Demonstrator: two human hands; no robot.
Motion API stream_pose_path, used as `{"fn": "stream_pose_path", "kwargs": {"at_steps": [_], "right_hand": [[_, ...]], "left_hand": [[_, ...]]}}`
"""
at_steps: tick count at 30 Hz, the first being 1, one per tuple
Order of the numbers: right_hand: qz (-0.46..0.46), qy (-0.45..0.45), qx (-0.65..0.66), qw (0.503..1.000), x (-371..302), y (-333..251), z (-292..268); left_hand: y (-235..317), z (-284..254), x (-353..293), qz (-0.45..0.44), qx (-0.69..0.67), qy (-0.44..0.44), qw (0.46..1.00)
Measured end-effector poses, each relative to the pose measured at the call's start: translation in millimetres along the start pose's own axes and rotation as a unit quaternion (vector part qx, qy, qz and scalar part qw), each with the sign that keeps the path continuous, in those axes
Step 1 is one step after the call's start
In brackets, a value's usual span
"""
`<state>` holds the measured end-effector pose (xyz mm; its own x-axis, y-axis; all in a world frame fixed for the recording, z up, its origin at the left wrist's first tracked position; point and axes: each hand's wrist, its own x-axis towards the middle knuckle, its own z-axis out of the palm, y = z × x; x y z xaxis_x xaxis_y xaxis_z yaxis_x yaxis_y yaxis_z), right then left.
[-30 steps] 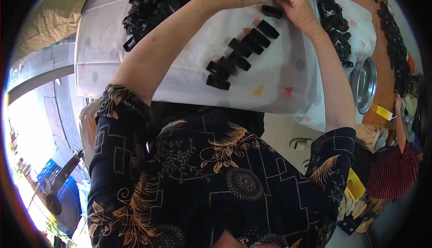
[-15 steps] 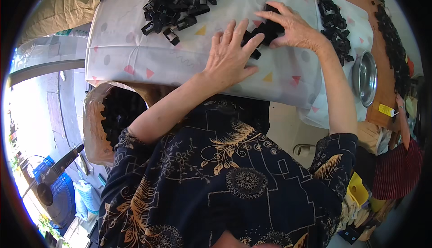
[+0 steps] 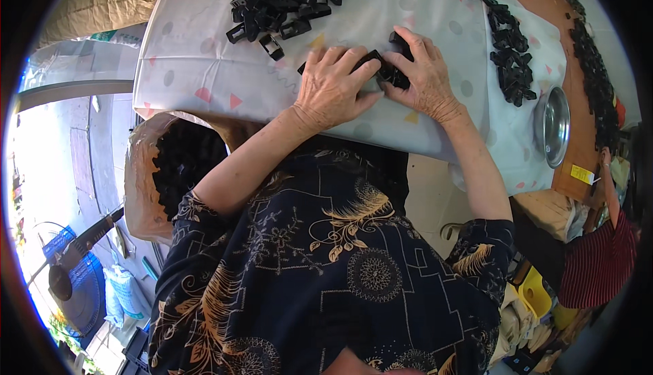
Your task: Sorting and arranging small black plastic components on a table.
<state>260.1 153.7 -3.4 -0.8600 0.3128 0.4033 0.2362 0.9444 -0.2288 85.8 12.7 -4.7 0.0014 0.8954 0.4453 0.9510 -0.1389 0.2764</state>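
Several small black plastic pieces (image 3: 389, 74) lie in a row on the table between and under my hands. My left hand (image 3: 332, 88) curls over the left part of the row, its fingers hiding most of those pieces. On the right end of the row, my right hand (image 3: 423, 78) is closed round the pieces, thumb on the near side and fingers over the far side. Farther off, left of the middle, is a heap of similar black frame-like pieces (image 3: 289, 1). A string of black pieces (image 3: 510, 55) lies to the right.
A patterned cover (image 3: 231, 82) spreads over the table. At its right edge stands a metal bowl (image 3: 552, 127). A lined container of black pieces (image 3: 143, 191) sits below the table's left side, near a blue fan (image 3: 85, 293). Another person's arm (image 3: 610, 191) shows far right.
Both hands have moved nearer me; the right has also come left. The fingers have bent round the black pieces, and the row has come closer together.
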Motion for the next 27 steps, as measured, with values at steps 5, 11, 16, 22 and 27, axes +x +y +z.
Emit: {"fn": "stream_pose_path", "kwargs": {"at_steps": [5, 11, 16, 22, 27], "right_hand": [[0.005, 0.016, -0.02, 1.0, 5, -9, 3], [-0.023, 0.003, -0.017, 1.0, 25, -18, 13], [-0.019, 0.036, -0.036, 0.999, 30, -24, 22], [0.057, 0.103, 0.041, 0.992, 44, -28, 24], [0.246, 0.153, 0.36, 0.887, 62, -62, 39]], "left_hand": [[-6, -13, -9, 0.022, 0.057, -0.015, 0.998], [-27, -8, -11, 0.029, 0.009, -0.016, 0.999], [-43, -12, -7, 0.082, -0.057, 0.026, 0.995], [-47, -9, 6, -0.038, -0.197, 0.164, 0.966], [-44, -9, 7, -0.089, -0.29, 0.243, 0.922]]}}
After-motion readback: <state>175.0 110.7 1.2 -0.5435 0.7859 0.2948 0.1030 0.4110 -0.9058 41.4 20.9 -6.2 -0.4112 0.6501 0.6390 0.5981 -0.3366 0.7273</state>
